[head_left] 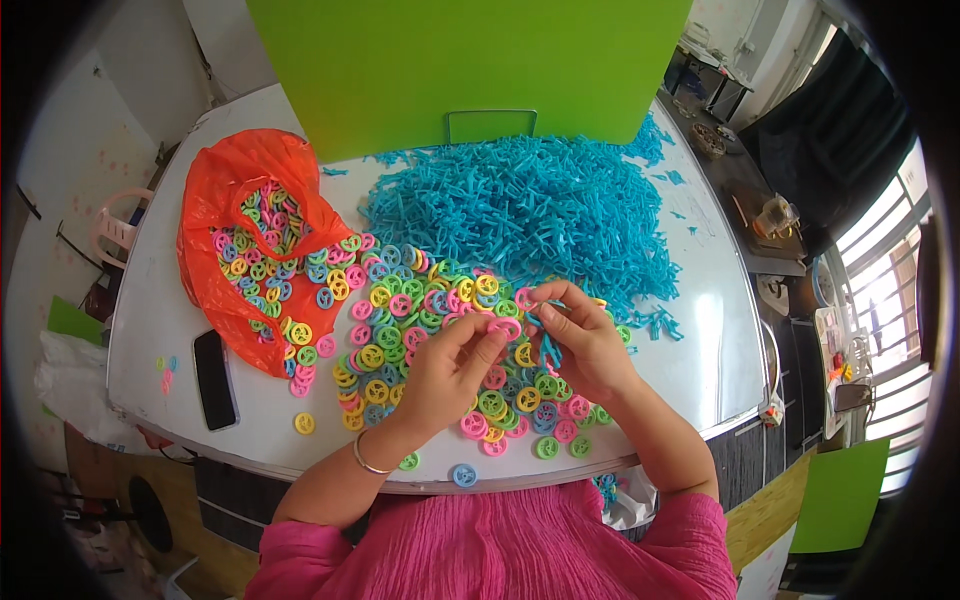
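My left hand (455,365) pinches a pink plastic wheel (506,327) between thumb and fingertips. Close beside it, my right hand (585,340) is closed around small blue plastic pieces (550,350), which poke out below the fingers. A second pink ring shows at my right fingertips; whether they grip it I cannot tell. Under and around both hands lie many loose wheels (490,402) in pink, yellow, green and blue. Behind them rises a large heap of blue plastic pieces (530,210).
On the left, a red plastic bag (205,170) spills more wheels onto the white table (270,440). A black phone (214,380) lies near the left edge. A green board (470,60) with a wire handle stands at the back. One blue wheel (464,475) rests at the front edge.
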